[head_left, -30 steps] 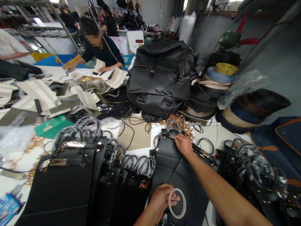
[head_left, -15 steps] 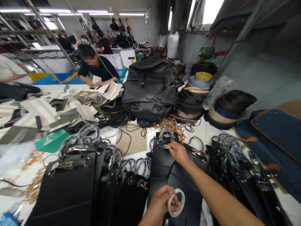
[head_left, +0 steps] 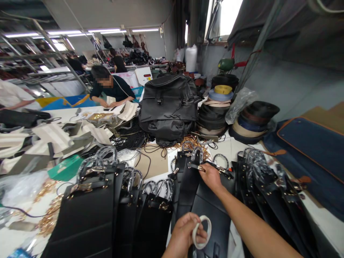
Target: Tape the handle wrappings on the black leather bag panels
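Black backpack point(head_left: 168, 105), upper middle of the frame. Green box point(head_left: 65, 168), left. Stacked strap rolls point(head_left: 213, 117), right of centre; clear plastic point(head_left: 240, 104) beside them. Navy bag point(head_left: 313, 150) with orange trim, right edge. Co-worker point(head_left: 118, 89) in dark top, upper left. Lit tube lamps point(head_left: 104, 30), top left.

The window point(head_left: 230, 19) burns out white, fluorescent tubes point(head_left: 145, 30) glow at the back, the grey wall point(head_left: 303, 75) sits dim, plastic-wrapped handles point(head_left: 252, 165) glint, and edges look stretched.

A bag-making workshop, shown by black bag pieces point(head_left: 186, 184), webbing rolls point(head_left: 212, 115) and a co-worker point(head_left: 119, 87).
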A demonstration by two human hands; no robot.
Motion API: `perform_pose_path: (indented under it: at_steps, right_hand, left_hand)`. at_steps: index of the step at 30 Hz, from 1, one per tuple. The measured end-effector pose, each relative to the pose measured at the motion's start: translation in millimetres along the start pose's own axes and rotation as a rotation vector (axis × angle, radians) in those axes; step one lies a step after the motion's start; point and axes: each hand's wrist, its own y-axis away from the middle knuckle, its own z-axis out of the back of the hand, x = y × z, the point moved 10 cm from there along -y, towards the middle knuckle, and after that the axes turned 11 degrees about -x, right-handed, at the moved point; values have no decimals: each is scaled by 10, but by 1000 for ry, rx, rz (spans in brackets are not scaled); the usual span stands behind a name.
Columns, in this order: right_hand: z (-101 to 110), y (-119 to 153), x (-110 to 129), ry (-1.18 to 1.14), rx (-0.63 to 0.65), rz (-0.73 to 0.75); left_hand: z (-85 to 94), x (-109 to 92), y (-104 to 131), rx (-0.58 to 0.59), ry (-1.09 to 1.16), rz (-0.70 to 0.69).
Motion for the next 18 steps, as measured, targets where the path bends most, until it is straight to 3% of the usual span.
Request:
perform_pose_path:
  at_steps: [3, 8, 10, 13, 18]
  right_hand:
    - [80, 55, -37, -33, -20, -32]
    - [-40, 52, -50, -84, 7, -108]
    - [-96, 82, -108, -84, 28, -145]
    - [-11, 352, -319, -68, -23, -227]
    - [431, 1400, -863, 73, -285, -474]
  left_hand:
    - [5, -138, 58, -33, -36, -43]
    - [195, -992, 101, -229, -435, -509]
    - [251, -1182, -39, -243, -518, -556]
    - [361, -1174, -387, -211, -457, -428]
    - [471, -1068, -678, -200, -399, -356]
